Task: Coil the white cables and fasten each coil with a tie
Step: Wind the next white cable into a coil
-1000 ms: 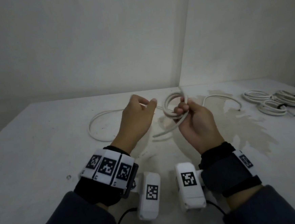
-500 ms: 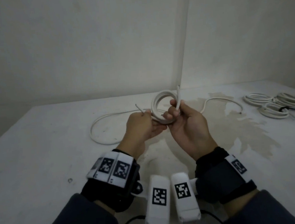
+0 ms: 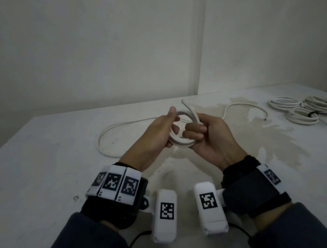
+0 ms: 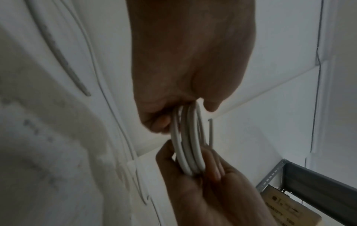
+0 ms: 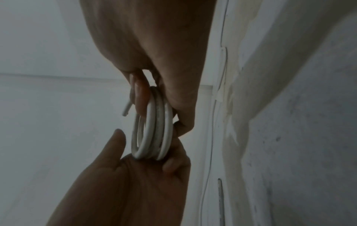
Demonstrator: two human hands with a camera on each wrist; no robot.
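Small coil of white round-sheathed cable held in the air above the pale, stained table, between both hands, several turns stacked side by side. Right hand is closed round the right side of the coil, fingers curled over the turns. Left hand holds the left side, thumb up along the far rim, fingers curled under.

One cut cable end sticks up and away from the top of the coil, free. In the left wrist view the turns lie flat against each other, the right hand's fingers cupped beneath.

A loose run of white cable lies on the table left of and behind the hands; whether it joins the held coil cannot be told. Another loose length lies beyond the right hand. Finished white coils with dark ties sit at the far right of the table.

No tie visible in either hand.

Risks, as judged:
- Stiff cable wants to spring open; if one hand lets go to fetch a tie, turns could fan out.
- The free end could slip out and loosen the outer turn.
- Any trailing length could snag on the table and drag the coil askew.
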